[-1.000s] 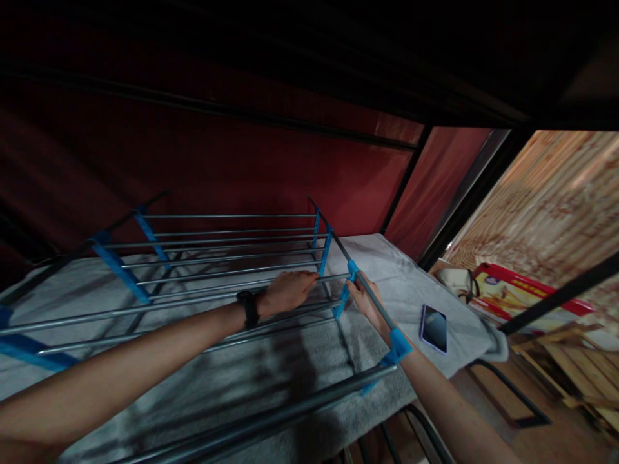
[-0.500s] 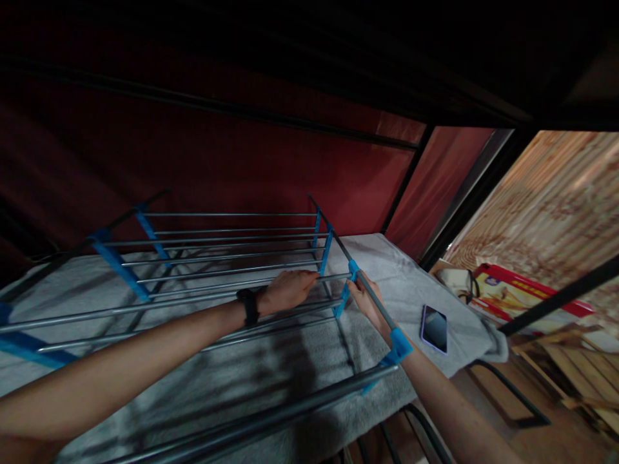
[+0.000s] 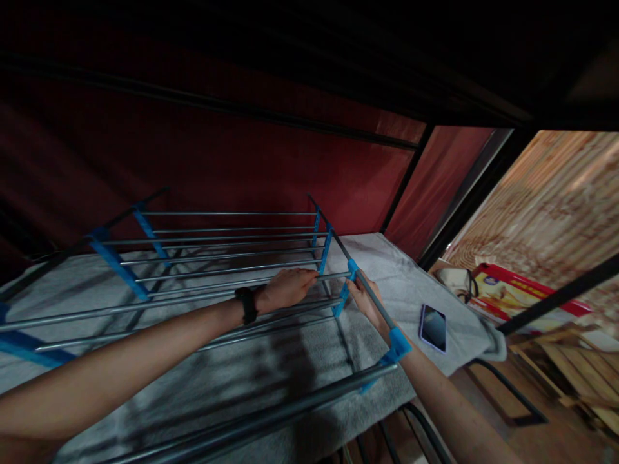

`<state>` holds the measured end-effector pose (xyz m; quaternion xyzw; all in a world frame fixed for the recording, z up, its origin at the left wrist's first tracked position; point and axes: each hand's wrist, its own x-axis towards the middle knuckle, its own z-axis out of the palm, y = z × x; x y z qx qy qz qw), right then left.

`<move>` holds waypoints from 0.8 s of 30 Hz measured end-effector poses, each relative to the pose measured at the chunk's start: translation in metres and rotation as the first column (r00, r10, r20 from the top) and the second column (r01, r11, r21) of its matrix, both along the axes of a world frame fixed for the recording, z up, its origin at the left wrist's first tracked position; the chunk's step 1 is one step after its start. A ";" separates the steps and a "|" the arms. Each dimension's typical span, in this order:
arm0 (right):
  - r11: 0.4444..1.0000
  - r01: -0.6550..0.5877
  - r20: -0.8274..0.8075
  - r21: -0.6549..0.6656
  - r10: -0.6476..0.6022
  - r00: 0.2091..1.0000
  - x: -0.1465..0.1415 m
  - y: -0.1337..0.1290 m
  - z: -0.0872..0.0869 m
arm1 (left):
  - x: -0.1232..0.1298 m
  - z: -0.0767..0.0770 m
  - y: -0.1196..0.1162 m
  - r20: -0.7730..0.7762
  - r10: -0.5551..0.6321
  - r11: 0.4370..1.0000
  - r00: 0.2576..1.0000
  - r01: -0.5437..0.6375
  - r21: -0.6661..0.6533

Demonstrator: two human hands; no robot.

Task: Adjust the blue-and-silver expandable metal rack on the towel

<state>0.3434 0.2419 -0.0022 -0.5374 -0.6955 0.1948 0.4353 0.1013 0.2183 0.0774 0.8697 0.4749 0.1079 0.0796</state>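
Note:
A rack of grey metal tubes and blue plastic connectors lies on its side over a grey cloth. My left hand (image 3: 286, 289), with a black band at the wrist, is closed on a metal crossbar (image 3: 333, 276) close to its right end. That end meets a blue connector (image 3: 353, 267) on the rack's right side tube (image 3: 375, 299). My right hand (image 3: 365, 295) grips around this connector, partly hidden behind the side tube. Nearer to me, another blue connector (image 3: 398, 344) joins the side tube to a front crossbar (image 3: 338, 385).
On the grey cloth (image 3: 391, 264) at the right lies a phone (image 3: 434, 327). Beyond it are a red and yellow box (image 3: 512, 291), a pale bag (image 3: 453, 280) and wooden slats (image 3: 575, 367). Dark frame bars and red sheeting (image 3: 242, 167) stand behind the rack.

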 end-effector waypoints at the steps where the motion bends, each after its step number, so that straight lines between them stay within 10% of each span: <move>1: 1.000 0.000 -0.002 0.001 0.000 1.000 0.000 0.000 0.000 | 0.000 0.000 0.000 0.002 0.000 1.000 1.000 0.000 -0.005; 24: 1.000 -0.008 -0.016 0.009 0.008 1.000 -0.001 -0.002 0.000 | -0.002 0.005 0.004 0.079 -0.034 0.996 0.996 0.040 -0.076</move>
